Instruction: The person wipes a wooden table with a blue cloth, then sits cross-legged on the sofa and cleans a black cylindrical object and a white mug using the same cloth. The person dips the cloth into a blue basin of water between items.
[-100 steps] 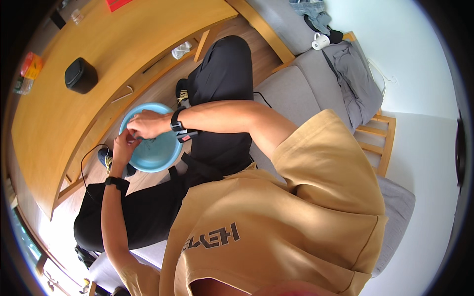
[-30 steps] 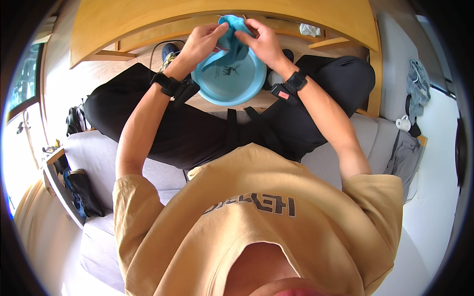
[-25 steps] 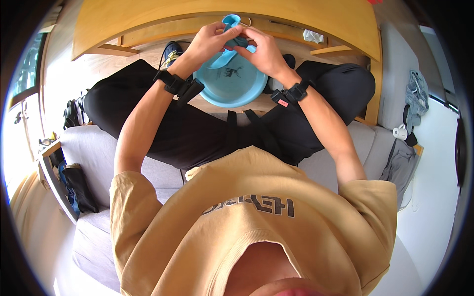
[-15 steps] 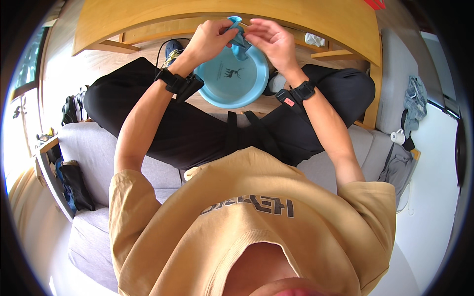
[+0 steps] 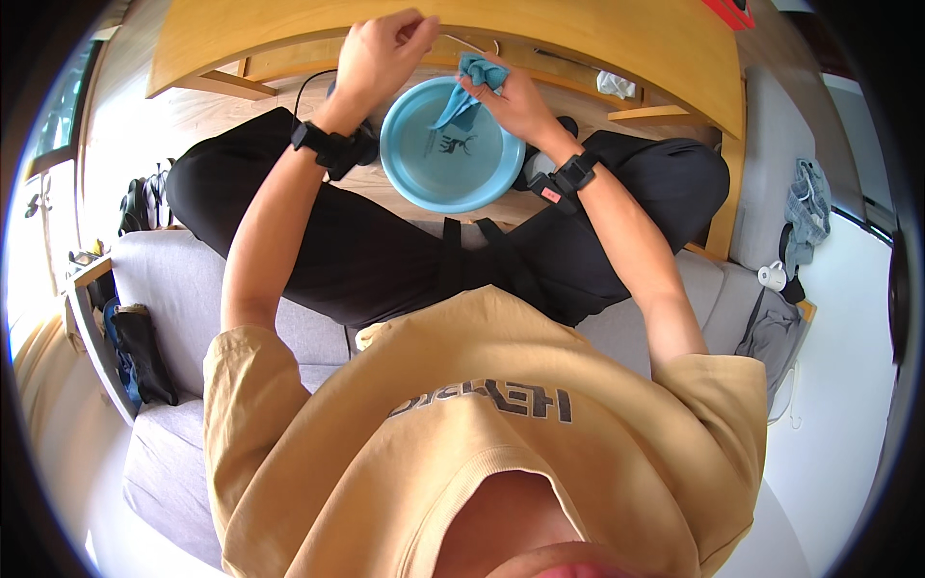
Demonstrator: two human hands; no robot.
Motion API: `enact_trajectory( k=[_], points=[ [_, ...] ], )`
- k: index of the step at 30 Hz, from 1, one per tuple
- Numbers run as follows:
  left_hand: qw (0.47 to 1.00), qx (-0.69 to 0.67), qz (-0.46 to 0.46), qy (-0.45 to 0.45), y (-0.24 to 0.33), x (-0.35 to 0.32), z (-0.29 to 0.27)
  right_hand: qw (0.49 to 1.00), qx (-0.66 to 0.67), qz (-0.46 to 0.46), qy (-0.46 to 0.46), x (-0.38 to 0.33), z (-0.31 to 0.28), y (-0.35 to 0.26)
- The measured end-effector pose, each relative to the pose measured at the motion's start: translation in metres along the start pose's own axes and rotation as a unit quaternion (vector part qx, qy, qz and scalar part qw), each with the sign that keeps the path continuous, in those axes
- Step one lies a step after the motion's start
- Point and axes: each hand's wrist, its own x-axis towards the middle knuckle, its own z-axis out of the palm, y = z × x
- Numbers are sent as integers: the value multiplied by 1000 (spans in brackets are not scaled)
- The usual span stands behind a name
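Note:
A round light-blue plate (image 5: 438,159) with a small dark print lies over my lap, between my knees in black trousers. My right hand (image 5: 511,96) is shut on a crumpled blue cloth (image 5: 472,82) and presses it against the plate's far right rim. My left hand (image 5: 385,48) is lifted above the plate's far left side, near the wooden table's edge, with the fingers curled in and nothing visible in them. Both wrists wear black bands. What holds the plate up is hidden.
A curved wooden table (image 5: 578,39) runs along the top, with a crumpled white thing (image 5: 617,85) under it. I sit on a grey sofa (image 5: 173,289). A white mug (image 5: 771,276) and grey clothing (image 5: 805,202) lie to the right, a black bag (image 5: 145,347) to the left.
Both hands worked the cloth together over the plate; now my left hand has let go and lifted away to the left, while my right hand keeps the cloth at the rim.

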Motion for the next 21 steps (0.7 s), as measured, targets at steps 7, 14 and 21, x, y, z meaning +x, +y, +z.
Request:
enact_trajectory(
  k=[7,14,21],
  points=[
    [769,-228,-555,-221,-43,-59,73,948,247,-198,-8,-6,8,-49],
    [585,-566,-560,-153,-62,-63,96,923,315,-217,-45,-20,5,-85],
    [710,-493,-487,-127,-80,-58,116,929,332,-145,-73,-38,-20,-91]
  ],
)
